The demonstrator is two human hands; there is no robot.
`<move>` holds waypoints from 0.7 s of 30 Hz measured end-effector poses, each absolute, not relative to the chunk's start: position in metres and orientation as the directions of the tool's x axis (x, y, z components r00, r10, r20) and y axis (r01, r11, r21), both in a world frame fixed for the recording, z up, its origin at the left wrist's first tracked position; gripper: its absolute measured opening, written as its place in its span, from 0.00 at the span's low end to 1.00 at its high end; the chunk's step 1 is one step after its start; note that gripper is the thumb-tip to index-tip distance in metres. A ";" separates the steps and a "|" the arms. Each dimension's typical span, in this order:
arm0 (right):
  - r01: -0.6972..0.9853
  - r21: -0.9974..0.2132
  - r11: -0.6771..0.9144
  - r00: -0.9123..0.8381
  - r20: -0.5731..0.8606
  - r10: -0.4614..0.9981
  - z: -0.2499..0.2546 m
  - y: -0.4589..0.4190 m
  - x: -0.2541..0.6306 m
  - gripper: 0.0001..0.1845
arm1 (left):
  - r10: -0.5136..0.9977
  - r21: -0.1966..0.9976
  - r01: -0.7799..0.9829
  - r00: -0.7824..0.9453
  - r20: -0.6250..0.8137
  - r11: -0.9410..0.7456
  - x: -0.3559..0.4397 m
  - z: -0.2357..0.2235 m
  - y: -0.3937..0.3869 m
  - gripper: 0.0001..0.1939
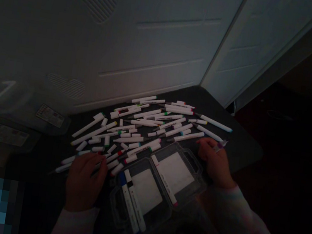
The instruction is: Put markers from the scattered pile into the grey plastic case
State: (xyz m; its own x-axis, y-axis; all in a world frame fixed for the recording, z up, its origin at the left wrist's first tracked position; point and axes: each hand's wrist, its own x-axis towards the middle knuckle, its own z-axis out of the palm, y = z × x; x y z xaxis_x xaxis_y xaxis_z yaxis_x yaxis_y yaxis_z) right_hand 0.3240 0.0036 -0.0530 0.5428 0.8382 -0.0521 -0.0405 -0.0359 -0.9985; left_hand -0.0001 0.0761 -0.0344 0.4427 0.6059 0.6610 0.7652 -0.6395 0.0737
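Note:
In my closed right hand (216,163), a small white marker cap (221,145) with a purple band sits between the fingers, beside the right half of the case. My left hand (84,180) has its fingers curled down at the near left of the marker pile, touching or almost touching a few markers; what they grip, if anything, is hidden. Between my hands lies an open clear plastic case (169,213). Two markers, one blue-ended (130,207) and one with a black band (137,204), rest in its left half. A pink-ended marker (165,181) lies in the right half.
Many loose white markers (147,123) and caps with coloured ends cover the dark tabletop (245,150) beyond the case. A pale panelled wall (163,28) rises directly behind the table. Two printed cards (6,134) show at the left. The scene is dim.

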 end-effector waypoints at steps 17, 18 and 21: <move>-0.068 -0.998 -0.013 0.546 -0.048 0.836 -0.050 0.003 0.322 0.08 | 0.621 0.078 0.776 0.436 0.651 -0.626 0.000 -0.033 0.076 0.02; -0.063 -0.998 -0.017 0.547 -0.049 0.836 -0.050 0.003 0.322 0.08 | 0.621 0.079 0.775 0.437 0.650 -0.627 0.001 -0.033 0.076 0.02; -0.066 -0.998 -0.017 0.547 -0.051 0.836 -0.052 0.003 0.322 0.09 | 0.626 0.072 0.780 0.439 0.645 -0.622 0.001 -0.033 0.076 0.02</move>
